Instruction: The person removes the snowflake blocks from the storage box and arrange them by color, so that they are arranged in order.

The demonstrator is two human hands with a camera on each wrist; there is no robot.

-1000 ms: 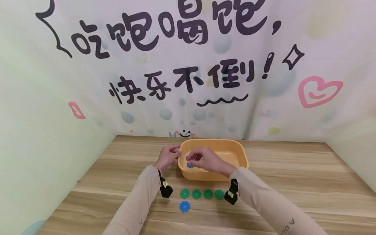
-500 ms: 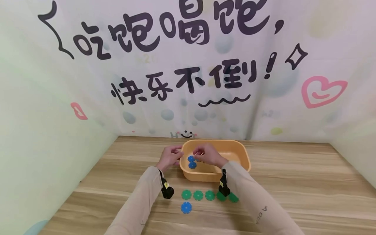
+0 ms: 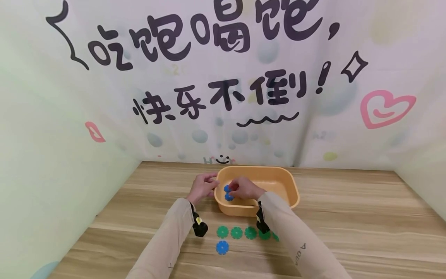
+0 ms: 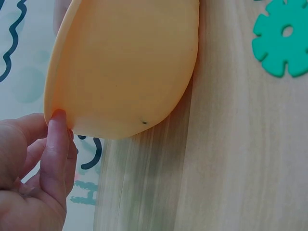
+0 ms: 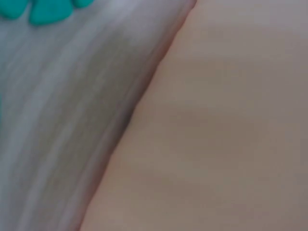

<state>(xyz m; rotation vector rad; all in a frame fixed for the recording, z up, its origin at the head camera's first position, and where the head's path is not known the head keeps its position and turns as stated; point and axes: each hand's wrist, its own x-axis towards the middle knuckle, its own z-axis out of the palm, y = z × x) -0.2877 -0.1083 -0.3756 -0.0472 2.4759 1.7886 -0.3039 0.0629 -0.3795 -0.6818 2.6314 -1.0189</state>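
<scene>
Blue discs inside the tub, pinched by right-hand fingers; left fingers touch its rim.

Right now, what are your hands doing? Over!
Left hand touches the orange tub rim. Right hand inside the tub, at the blue discs; grip unclear. Green discs lie in front, nothing blocking.

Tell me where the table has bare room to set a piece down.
Bare wood lies right of the tub out to the wall, and left of the left hand. It is crowded in front of the tub: green discs in a row, a blue disc below, both sleeves across.
</scene>
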